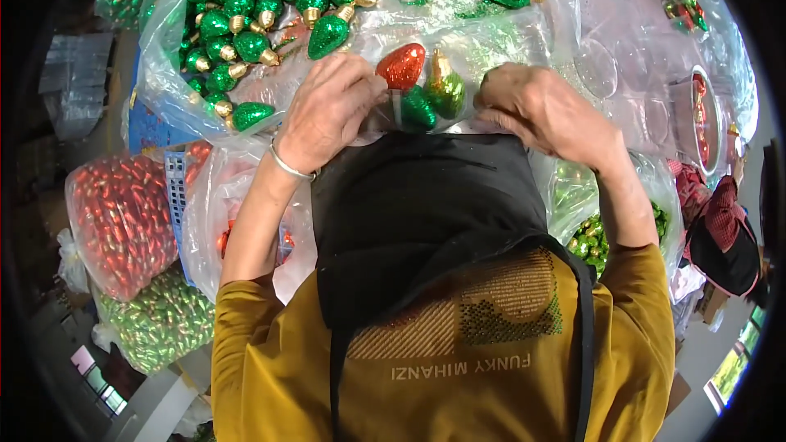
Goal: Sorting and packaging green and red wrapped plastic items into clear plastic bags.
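1. While holding the left hand (332, 105) curled, apparently pinching clear plastic (468, 106) in its grip just beside the red bulb (401, 67).
2. Framing the red bulb, green bulb (417, 110) and green-and-gold bulb (444, 92) close together between both hands, seemingly inside the plastic.
3. Holding the right hand (540, 106) bent too, hiding its fingertips; cannot tell its grip, pinching or merely resting.
4. Probably packing the three bulbs, next calling for steadying both plastic edges.
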A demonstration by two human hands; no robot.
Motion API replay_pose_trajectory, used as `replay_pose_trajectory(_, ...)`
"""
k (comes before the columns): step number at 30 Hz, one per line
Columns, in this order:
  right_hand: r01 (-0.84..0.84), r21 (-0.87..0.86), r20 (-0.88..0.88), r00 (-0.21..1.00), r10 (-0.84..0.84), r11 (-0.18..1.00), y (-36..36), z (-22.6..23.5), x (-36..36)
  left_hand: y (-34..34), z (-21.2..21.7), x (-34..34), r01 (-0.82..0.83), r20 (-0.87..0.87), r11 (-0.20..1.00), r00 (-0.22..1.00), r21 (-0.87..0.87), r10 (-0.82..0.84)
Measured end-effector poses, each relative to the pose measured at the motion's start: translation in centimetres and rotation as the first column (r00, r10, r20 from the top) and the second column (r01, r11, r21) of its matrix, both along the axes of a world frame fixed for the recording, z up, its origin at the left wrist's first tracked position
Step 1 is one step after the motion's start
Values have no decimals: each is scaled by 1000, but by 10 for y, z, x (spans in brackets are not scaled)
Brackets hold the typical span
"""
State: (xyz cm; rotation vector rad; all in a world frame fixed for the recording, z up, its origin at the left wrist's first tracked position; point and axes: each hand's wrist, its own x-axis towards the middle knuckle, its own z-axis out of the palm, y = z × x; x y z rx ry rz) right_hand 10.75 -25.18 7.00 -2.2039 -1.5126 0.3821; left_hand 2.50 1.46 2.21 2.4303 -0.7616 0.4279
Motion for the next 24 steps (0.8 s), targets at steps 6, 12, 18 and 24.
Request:
replay_pose_trajectory(6, 53, 205, -82, 996, -36, 977, 14, 21, 7, -4, -12, 6, 26, 20, 999, 999, -48, -25)
replay_pose_trajectory(12, -183, -239, 99, 972, 211, 954, 53, -4, 36, -15, -15, 6, 21, 30, 999, 999, -36, -20)
replay_pose_trajectory(18, -82, -455, 150, 974, 167, 887, 81, -67, 40, -14, -22, 3, 19, 50, 1000, 999, -22, -18)
replay_pose_trajectory(24, -195, -282, 182, 951, 252, 939, 83, -73, 37, -13, -22, 5, 34, 72, 999, 997, -26, -32)
